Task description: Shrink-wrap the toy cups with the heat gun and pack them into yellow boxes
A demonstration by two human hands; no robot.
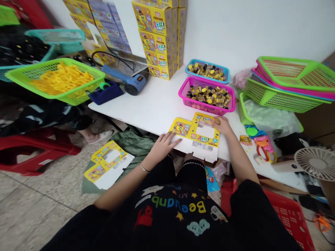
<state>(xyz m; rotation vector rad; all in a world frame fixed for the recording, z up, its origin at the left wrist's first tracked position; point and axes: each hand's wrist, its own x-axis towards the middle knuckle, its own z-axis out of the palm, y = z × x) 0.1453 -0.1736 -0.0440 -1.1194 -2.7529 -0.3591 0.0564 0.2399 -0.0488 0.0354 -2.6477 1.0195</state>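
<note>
A flat yellow-and-white printed carton blank (195, 136) with a window cut-out lies at the white table's (146, 104) front edge, its lower flaps overhanging. My left hand (163, 144) rests on its near left side, fingers apart. My right hand (222, 125) lies on its far right corner, fingers over the card. Neither hand visibly grips it. Just beyond, a pink basket (201, 108) holds small gold-and-black items, and a blue-rimmed tray (209, 62) holds more. A second flat blank (108, 165) lies on green cloth on the floor.
Stacked printed cartons (157, 42) stand against the wall. A blue heat gun (125, 80), tape dispenser (104, 92) and green basket of yellow pieces (78, 96) sit left. Stacked baskets (288, 87), orange-handled scissors (264, 150) and a fan (315, 164) sit right.
</note>
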